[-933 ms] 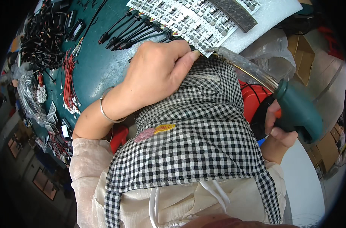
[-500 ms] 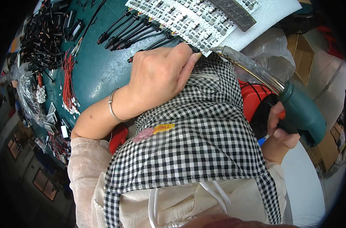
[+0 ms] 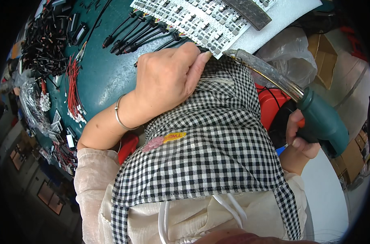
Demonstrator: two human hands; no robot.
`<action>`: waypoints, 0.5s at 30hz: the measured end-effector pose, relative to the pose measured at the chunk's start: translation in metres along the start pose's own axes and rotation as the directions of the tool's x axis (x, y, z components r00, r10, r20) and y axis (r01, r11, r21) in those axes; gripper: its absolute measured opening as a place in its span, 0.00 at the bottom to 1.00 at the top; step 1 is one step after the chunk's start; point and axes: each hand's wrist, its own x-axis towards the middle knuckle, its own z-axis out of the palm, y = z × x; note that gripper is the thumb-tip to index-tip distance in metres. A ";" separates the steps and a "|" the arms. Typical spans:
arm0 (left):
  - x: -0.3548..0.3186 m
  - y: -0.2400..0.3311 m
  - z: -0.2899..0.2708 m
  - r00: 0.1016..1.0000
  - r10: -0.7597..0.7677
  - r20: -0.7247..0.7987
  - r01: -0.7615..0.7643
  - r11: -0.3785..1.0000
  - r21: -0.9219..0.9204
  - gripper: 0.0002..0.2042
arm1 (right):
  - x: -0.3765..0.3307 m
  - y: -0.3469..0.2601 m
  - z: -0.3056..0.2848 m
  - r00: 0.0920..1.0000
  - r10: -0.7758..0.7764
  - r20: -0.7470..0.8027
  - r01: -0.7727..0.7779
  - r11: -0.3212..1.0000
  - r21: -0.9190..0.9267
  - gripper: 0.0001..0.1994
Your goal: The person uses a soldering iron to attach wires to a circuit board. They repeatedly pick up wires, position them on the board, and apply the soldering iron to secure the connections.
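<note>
My left hand (image 3: 164,77) is closed in a pinch around a black cable (image 3: 203,49), mostly hidden by the fingers, at the near corner of a white circuit board panel (image 3: 201,28). In my right hand (image 3: 301,136) is a green soldering gun (image 3: 323,118), the fingers wrapped round its handle. Its wrapped grey barrel (image 3: 270,71) slants up to the left, the tip close to the panel's near corner; whether they touch I cannot tell. Several black connector cables (image 3: 132,38) stick out from the panel's left edge.
A dark flat bar (image 3: 250,14) lies across the panel, which rests on white foam (image 3: 288,20). On the green table (image 3: 107,77) are red wires (image 3: 73,89) and a heap of black cables (image 3: 42,44). Clear plastic (image 3: 290,53) and a cardboard box (image 3: 323,57) stand at the right.
The panel and its cables have shifted slightly left and toward me, with my left hand moving slightly left too. The soldering gun has hardly moved.
</note>
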 end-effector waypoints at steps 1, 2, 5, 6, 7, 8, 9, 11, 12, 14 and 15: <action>0.000 0.001 0.000 1.000 0.024 -0.005 -0.023 1.000 0.018 0.13 | -0.001 0.001 -0.001 1.000 -0.004 -0.003 0.004 1.000 -0.001 0.27; -0.001 0.003 -0.001 0.999 0.047 -0.010 -0.046 0.998 0.036 0.13 | -0.003 0.002 -0.002 1.000 -0.011 -0.011 0.011 1.000 0.001 0.27; 0.002 0.003 -0.006 0.992 0.112 -0.055 -0.107 0.991 0.086 0.11 | -0.001 0.002 -0.003 1.000 -0.004 0.016 0.004 1.000 0.002 0.27; 0.004 0.002 -0.007 0.988 0.135 -0.075 -0.127 0.987 0.093 0.11 | 0.000 0.000 -0.003 1.000 0.001 0.018 -0.002 1.000 0.006 0.27; 0.006 0.001 -0.009 0.985 0.154 -0.083 -0.147 0.986 0.083 0.10 | 0.001 -0.002 -0.002 1.000 0.007 0.020 -0.007 1.000 0.011 0.27; 0.009 0.000 -0.010 0.981 0.173 -0.091 -0.166 0.983 0.072 0.09 | 0.002 -0.004 0.001 1.000 0.008 0.013 -0.008 1.000 0.028 0.27; 0.009 0.000 -0.011 0.977 0.188 -0.101 -0.182 0.981 0.066 0.08 | 0.003 -0.004 0.001 1.000 0.007 0.008 -0.008 0.999 0.045 0.27; 0.007 -0.002 -0.009 0.980 0.189 -0.063 -0.184 0.980 0.068 0.09 | 0.004 -0.003 0.001 1.000 0.004 -0.006 -0.004 0.997 0.079 0.26; 0.006 -0.002 -0.009 0.981 0.189 -0.045 -0.185 0.980 0.071 0.09 | 0.005 -0.003 0.001 1.000 0.006 -0.002 -0.006 0.996 0.088 0.26; 0.006 0.003 -0.008 0.979 0.197 -0.048 -0.191 0.976 0.105 0.10 | 0.005 -0.004 0.000 1.000 0.016 0.014 -0.017 0.995 0.097 0.26; 0.006 0.005 -0.007 0.978 0.201 -0.047 -0.194 0.973 0.123 0.11 | 0.006 -0.004 -0.001 0.999 0.021 0.037 -0.024 0.995 0.096 0.26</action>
